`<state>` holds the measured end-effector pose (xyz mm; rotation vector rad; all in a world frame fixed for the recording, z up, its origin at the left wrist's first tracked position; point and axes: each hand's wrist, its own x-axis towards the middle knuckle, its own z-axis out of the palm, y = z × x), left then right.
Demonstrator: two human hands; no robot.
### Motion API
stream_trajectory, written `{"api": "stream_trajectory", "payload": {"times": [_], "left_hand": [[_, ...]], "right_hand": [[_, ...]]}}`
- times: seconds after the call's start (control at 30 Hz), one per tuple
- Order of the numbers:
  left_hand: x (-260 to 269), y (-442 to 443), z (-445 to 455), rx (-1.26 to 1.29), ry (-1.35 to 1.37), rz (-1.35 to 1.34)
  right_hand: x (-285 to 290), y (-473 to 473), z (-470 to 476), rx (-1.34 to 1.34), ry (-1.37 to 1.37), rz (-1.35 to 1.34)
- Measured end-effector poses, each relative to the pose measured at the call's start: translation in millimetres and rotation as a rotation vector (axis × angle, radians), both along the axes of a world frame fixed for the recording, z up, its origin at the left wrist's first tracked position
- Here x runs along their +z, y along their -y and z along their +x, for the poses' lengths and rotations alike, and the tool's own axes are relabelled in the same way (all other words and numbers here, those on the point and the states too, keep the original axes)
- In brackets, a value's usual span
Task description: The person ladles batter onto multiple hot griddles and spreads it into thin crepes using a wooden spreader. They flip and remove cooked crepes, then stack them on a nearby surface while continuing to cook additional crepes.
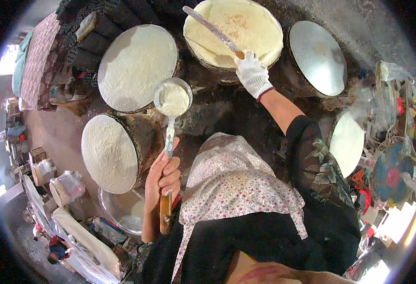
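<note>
My bare left hand [164, 177] grips the wooden handle of a metal ladle [170, 136]. Pale batter [174, 99] sits in the ladle's bowl, which overlaps the lower right rim of a round griddle coated with a pale layer [137, 67]. My right hand [252, 72] wears a white knitted glove and holds a long, flat wooden spatula [209, 26]. The spatula reaches over a large round yellowish flatbread [245, 28] with brown spots, on the griddle at the top. Below left, another round griddle carries a pale coating [109, 154].
At upper right stands a bare-looking metal griddle [318, 58]; a whitish round surface [348, 145] lies below it. A large clear basin [122, 209] is beside my left forearm. An electric fan [392, 174] stands at right. A person [58, 248] is by a long covered table [87, 245].
</note>
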<state>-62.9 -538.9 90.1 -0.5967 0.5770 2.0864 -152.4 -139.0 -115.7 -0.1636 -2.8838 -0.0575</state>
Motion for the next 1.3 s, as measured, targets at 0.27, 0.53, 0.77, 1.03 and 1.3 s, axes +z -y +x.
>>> {"api": "stream_trajectory", "payload": {"times": [0.27,0.53,0.77,1.03,1.3], "left_hand": [[8.7,-19.9,26.4,0.102,0.017,-0.03],[3.9,-2.9,55.7,0.168,0.05,0.115],[-40.3,31.0,58.2,-0.034,0.072,0.276],[-55.3,22.5,56.8,-0.488,0.111,0.145],[-38.3,40.0,107.4,-0.704,0.211,0.151]], "right_hand": [[72.7,-34.2,-12.1,0.109,0.017,-0.056],[222.0,-53.1,62.9,-0.046,-0.34,-0.176],[224.1,-28.6,286.8,-0.283,-0.403,-0.368],[221.9,-17.0,524.7,-0.799,-0.249,-0.391],[248.4,180.7,779.8,-1.571,-0.962,-0.739]]}}
